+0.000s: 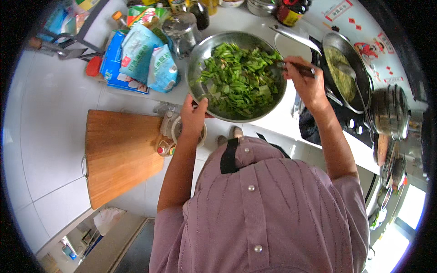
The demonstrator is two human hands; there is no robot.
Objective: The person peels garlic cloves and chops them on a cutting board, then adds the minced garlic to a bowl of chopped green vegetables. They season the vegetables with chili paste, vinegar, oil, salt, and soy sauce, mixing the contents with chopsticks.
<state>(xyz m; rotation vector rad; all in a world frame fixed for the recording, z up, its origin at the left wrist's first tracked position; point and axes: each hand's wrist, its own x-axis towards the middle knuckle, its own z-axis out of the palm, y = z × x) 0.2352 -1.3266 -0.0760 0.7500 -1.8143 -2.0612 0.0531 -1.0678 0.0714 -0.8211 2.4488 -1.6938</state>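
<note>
A wide stainless steel bowl (pixel 202 82) full of chopped leafy greens (pixel 244 78) is in front of me over the counter. My left hand (pixel 194 114) grips its near left rim, thumb on the inside. On the right side, my right hand (pixel 305 82) is closed around the dark handle (pixel 302 69) of a utensil whose far end is hidden among the greens. To the right a wok (pixel 362 76) holds greenish food in liquid (pixel 338 73), with a metal ladle (pixel 346 70) resting in it.
Blue seasoning pouches (pixel 140 51) and a steel canister (pixel 182 32) stand left of the bowl. A metal lid (pixel 297 37) lies near the wok. Stacked steamer pots (pixel 391 111) are at the far right. A wooden board (pixel 123 153) is at lower left, beside an oil bottle (pixel 165 149).
</note>
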